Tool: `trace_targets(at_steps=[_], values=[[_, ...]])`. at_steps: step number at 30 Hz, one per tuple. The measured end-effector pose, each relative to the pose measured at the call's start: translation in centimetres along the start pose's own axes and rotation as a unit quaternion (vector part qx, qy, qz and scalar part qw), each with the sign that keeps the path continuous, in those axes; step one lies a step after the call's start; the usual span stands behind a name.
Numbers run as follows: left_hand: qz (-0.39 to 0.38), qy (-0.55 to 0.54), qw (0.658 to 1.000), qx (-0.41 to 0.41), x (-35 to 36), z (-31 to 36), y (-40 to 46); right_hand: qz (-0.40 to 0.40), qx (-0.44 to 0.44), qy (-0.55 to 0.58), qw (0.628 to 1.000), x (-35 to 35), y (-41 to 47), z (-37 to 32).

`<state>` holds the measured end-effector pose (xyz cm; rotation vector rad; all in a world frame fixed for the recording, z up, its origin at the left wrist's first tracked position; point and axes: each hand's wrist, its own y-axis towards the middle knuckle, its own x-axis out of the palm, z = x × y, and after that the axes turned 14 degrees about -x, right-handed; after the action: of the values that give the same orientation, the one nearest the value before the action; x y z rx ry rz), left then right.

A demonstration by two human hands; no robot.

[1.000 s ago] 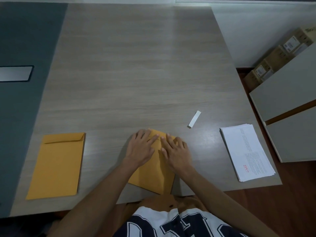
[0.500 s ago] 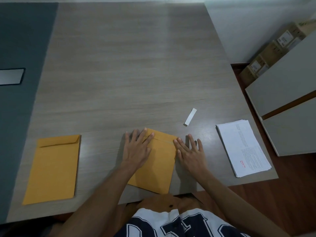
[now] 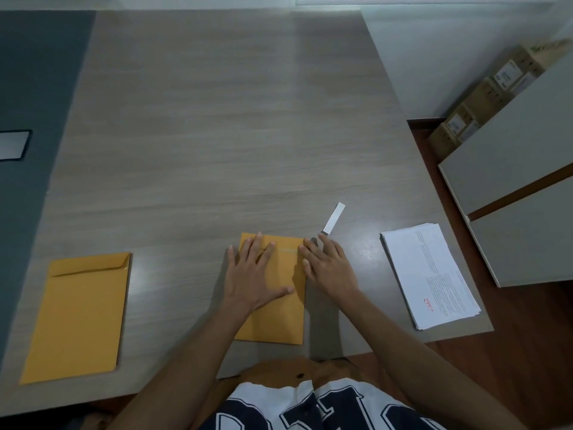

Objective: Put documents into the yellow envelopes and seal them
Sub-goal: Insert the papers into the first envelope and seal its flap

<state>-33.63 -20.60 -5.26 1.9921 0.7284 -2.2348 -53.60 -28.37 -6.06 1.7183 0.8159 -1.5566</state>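
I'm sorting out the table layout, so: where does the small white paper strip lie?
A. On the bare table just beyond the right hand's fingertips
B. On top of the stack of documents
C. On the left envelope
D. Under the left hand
A: the white strip lies on the bare table just past the right hand, apart from the document stack and both envelopes.

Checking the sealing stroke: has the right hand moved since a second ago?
Yes. The right hand slid right off the envelope's middle to its right edge, toward the white strip.
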Motion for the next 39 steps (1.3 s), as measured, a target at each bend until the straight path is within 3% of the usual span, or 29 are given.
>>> trace_targets(at_steps=[3, 6, 9, 12, 30, 39], values=[[-0.02, -0.011, 0.999, -0.036, -1.0, -0.2, 2.0, 0.099, 0.031, 0.01, 0.995, -0.7, 1.5, 1.8], [-0.025, -0.021, 0.998, -0.059, -1.7, -0.6, 4.1, 0.113, 0.111, 0.024, 0.987, -1.0, 2.4, 4.5], [-0.034, -0.027, 0.996, -0.076, -2.3, -0.7, 6.1, 0.092, 0.152, 0.037, 0.983, -0.7, 2.7, 6.8], [-0.045, -0.033, 0.995, -0.086, -2.9, -0.8, 7.7, 0.066, 0.136, 0.024, 0.988, -0.3, 2.5, 7.8], [-0.049, -0.059, 0.992, -0.098, -4.7, -1.3, 13.3, 0.084, 0.203, 0.021, 0.975, 0.4, 4.9, 6.7], [0.032, -0.089, 0.987, -0.127, -5.5, -0.7, 16.1, 0.066, 0.216, 0.02, 0.974, 0.2, 5.0, 6.8]])
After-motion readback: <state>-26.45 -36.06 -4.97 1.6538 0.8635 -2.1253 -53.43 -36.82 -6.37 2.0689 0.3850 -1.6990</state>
